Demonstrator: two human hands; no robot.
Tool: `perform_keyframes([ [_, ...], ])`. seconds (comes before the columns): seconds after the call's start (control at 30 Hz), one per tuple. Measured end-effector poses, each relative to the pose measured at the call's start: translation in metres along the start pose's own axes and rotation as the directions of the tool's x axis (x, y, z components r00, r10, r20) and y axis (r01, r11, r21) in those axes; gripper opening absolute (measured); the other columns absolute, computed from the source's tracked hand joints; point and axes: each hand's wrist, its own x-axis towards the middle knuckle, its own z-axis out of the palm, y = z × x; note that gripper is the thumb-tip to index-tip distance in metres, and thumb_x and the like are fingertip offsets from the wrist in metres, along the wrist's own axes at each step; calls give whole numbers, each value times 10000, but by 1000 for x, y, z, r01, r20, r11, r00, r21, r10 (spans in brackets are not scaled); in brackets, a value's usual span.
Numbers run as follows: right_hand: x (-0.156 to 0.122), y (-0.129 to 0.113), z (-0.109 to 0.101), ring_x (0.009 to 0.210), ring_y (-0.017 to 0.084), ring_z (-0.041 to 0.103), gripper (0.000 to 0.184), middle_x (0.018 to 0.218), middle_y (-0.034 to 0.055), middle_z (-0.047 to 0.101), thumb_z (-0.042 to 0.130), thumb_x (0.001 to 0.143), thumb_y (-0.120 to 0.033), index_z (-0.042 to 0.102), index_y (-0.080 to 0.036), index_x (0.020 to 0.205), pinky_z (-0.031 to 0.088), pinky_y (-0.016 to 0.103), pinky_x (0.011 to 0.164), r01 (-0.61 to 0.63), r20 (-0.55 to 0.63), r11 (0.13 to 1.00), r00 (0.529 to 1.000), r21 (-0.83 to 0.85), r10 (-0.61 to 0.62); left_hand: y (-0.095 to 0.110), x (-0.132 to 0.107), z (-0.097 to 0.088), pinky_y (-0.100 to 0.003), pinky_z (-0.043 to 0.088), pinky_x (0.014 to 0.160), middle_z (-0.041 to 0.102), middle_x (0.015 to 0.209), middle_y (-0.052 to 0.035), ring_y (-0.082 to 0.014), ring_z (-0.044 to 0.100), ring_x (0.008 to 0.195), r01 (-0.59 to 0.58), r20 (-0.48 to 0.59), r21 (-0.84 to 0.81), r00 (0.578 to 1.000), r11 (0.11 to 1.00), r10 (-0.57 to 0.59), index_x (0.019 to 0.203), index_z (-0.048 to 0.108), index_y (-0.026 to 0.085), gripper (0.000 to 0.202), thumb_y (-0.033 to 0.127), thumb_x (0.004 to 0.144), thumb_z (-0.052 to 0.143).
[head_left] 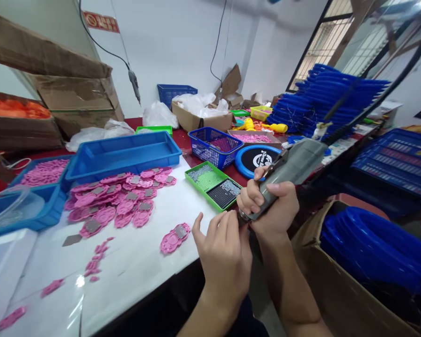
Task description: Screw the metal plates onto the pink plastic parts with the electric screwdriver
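A grey electric screwdriver point(290, 171) slants down to the left, its cord running off to the upper right. My right hand point(272, 206) is wrapped round its lower body. At its metal nose, the fingers of my left hand point(226, 245) are closed together; the bit and anything else between the fingertips are hidden. Left of my left hand, a single pink plastic part point(174, 238) with a grey metal plate lies on the white table top point(136, 276). Beyond my hands sits a green tray point(210, 187) of small screws, partly on a black grid.
Many pink parts point(126, 196) lie heaped before a blue bin point(126, 157). Small pink pieces point(94, 260) are scattered at the left. A blue basket point(215, 147) and a black-and-blue disc point(256, 160) stand behind. A carton point(337, 262) of blue rings is at my right.
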Motion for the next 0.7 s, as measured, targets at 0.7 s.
perform_keyframes([
  [0.7, -2, 8, -17, 381, 70, 331, 227, 490, -83, 420, 655, 694, -318, 583, -213, 882, 348, 199, 405, -75, -44, 996, 996, -41, 73, -27, 10, 6, -372, 509, 925, 768, 1055, -45, -244, 689, 1025, 497, 551, -504, 815, 707, -180, 1032, 747, 193, 155, 251, 908, 676],
])
